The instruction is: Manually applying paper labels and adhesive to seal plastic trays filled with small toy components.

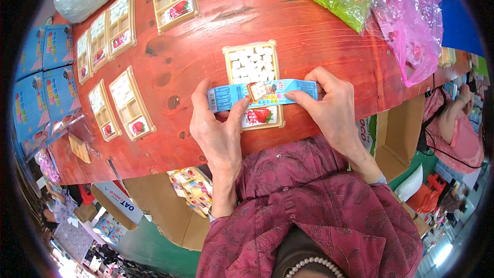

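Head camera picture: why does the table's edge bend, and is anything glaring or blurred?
Head view: the fisheye lens bows the edge of the red table and leaves dark corners; head view: pale sheen on the tabletop, a washed-out white strip at lower right; head view: the blue card band looks fairly crisp, the lower-left background less clear.

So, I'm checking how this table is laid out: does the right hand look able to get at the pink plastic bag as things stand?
Probably yes, once freed: the right hand pinches the blue printed sleeve, but I see only red tabletop between that hand and the pink plastic bag.
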The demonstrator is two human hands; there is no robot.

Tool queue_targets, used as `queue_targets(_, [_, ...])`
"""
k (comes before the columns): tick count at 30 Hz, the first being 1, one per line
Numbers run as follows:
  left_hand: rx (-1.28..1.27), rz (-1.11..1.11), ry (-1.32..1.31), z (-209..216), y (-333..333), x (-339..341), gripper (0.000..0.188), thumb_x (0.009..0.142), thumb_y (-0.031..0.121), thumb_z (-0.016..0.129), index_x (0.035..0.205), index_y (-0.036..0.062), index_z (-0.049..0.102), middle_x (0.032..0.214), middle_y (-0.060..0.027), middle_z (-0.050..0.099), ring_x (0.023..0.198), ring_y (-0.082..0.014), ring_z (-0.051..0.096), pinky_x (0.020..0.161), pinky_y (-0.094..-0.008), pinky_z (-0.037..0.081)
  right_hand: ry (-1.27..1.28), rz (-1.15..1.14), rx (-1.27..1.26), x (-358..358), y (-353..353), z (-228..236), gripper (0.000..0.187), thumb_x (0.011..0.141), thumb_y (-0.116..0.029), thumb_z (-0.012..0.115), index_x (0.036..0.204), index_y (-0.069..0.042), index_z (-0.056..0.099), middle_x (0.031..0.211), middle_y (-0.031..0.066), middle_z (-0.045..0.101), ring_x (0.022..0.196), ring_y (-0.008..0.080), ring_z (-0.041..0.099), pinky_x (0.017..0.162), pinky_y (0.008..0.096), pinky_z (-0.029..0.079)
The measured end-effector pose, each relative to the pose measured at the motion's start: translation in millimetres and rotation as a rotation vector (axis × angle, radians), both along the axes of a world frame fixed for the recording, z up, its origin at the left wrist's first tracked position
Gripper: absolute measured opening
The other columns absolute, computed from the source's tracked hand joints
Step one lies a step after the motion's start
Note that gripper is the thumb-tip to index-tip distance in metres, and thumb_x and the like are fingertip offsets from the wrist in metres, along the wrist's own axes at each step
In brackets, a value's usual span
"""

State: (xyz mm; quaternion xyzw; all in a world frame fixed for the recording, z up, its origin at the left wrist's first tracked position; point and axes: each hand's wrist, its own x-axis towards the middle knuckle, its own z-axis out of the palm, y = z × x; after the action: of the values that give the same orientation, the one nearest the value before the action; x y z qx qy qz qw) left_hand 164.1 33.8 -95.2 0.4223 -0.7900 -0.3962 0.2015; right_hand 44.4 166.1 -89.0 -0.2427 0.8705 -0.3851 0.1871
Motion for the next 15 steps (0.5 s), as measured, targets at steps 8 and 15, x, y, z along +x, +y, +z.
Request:
queue_targets(8, [0.056,0.049,-0.053,10,2,-6,0.055,0.064,0.005,0.078,0.111,-0.0025,0.052,0.077,-0.0070,0.059,0.067,-0.0120,0.055,0.062,-0.0263,0.047,-0.012,-0.026,-0.150,9,-5,8,0.019,0.073,-0.008,0.070,0.070,0.000,0.053,0.053,-0.0007,0.045,0.051,0.0040,0.039,0.046,0.0229,0.032])
queue_targets(15, [-0.102,0.002,-0.084,4,0,-2,0.064,0.064,0.008,0.079,0.118,-0.0021,0.047,0.092,-0.0120,0.055,0.068,-0.0148,0.055,0.059,-0.0271,0.047,-0.021,-0.049,0.004,4,1,-2,0.019,0.074,-0.011,0.070,0.073,-0.001,0.054,0.052,0.0006,0.047,0.049,0.0042,0.039,0.044,0.0245,0.031])
